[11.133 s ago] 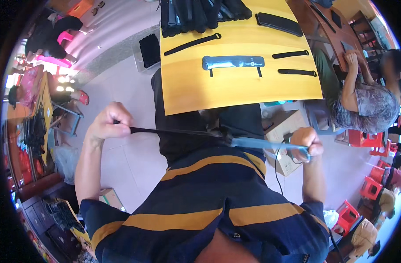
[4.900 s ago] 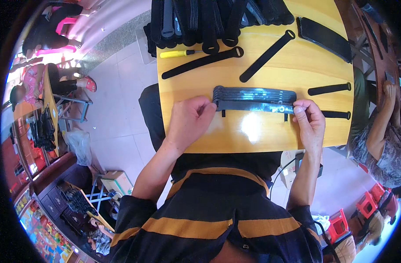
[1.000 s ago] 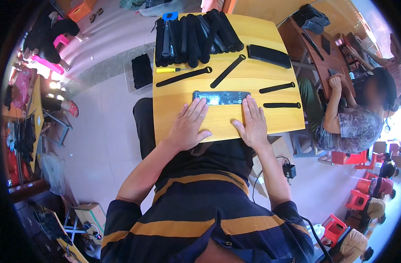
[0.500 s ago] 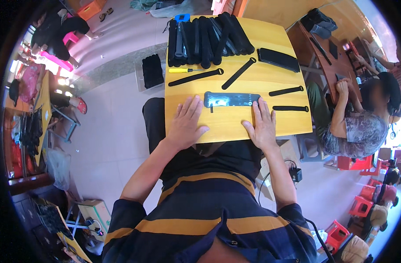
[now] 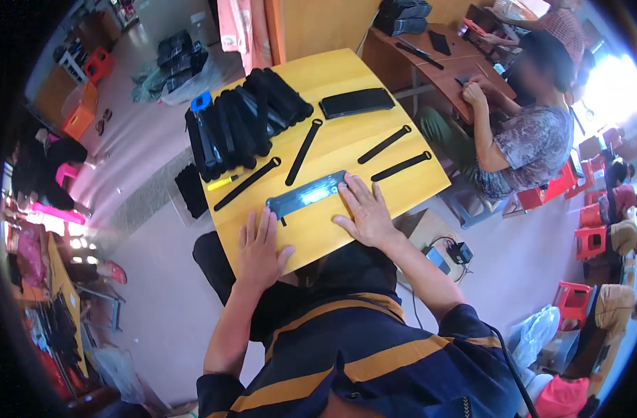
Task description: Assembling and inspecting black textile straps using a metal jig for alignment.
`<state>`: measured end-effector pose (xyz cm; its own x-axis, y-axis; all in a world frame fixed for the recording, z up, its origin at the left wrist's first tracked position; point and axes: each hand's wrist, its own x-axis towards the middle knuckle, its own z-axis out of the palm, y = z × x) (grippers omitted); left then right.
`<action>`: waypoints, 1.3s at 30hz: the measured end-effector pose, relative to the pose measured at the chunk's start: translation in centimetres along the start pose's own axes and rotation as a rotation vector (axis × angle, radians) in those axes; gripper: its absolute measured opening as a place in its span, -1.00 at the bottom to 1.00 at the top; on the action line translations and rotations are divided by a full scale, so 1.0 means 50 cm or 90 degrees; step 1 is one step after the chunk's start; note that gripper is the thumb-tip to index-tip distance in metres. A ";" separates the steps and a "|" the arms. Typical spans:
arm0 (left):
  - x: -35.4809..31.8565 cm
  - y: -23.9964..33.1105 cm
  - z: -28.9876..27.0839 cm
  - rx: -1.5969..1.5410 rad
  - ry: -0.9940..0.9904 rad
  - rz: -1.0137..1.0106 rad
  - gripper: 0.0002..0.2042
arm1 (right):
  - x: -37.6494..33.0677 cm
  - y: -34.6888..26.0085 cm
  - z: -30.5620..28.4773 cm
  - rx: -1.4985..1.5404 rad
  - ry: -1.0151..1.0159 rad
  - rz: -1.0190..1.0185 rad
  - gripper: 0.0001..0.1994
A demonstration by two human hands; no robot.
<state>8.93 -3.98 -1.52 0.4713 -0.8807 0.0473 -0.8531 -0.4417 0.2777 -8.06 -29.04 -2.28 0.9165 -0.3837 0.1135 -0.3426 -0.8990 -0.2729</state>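
A shiny dark plastic-wrapped strip [image 5: 306, 196] lies flat on the yellow table [image 5: 332, 244], with a small black tab by its lower left edge. My left hand [image 5: 260, 249] rests flat and open on the table just below its left end. My right hand [image 5: 365, 212] is also open, its fingertips over the strip's right end. Loose black straps with looped ends lie around it: one strap [image 5: 247, 184] at left, another strap [image 5: 304, 152] above, and two to the right, an upper strap [image 5: 384, 144] and a lower strap [image 5: 402, 166].
At the table's far left is a pile of black straps [image 5: 245, 118] with a blue-topped tool [image 5: 201, 102]. A yellow-handled screwdriver [image 5: 222, 182] lies nearby. A black bundle [image 5: 357, 103] sits far right. Another person [image 5: 527, 132] works at a brown table [image 5: 430, 63] to the right.
The view has turned, so the table now appears tilted and further left. Both hands stay open, in nearly the same places beside and on the wrapped strip.
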 end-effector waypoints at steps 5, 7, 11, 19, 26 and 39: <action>-0.002 0.007 -0.005 0.005 -0.009 -0.005 -0.18 | -0.007 0.003 0.003 0.001 0.038 -0.020 -0.23; -0.005 0.001 -0.001 -0.011 0.006 -0.007 -0.18 | -0.007 0.000 0.002 0.003 0.034 -0.019 -0.23; -0.025 -0.004 0.010 -0.078 0.095 -0.010 -0.20 | -0.005 -0.039 -0.003 -0.022 0.065 -0.017 -0.22; -0.034 -0.004 0.024 -0.050 0.129 -0.008 -0.26 | 0.039 -0.121 0.037 0.001 -0.028 -0.202 -0.19; -0.040 -0.032 0.027 -0.156 0.222 -0.035 -0.37 | 0.032 -0.074 0.019 -0.025 -0.048 -0.121 -0.18; 0.048 -0.148 -0.048 -0.028 0.312 -0.145 -0.50 | -0.031 0.035 -0.031 -0.023 0.105 0.022 -0.29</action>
<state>16.92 -2.40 -1.14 0.7018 -0.5753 0.4202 -0.7115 -0.5953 0.3732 -10.38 -30.36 -1.47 0.8588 -0.4415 0.2601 -0.3835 -0.8904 -0.2453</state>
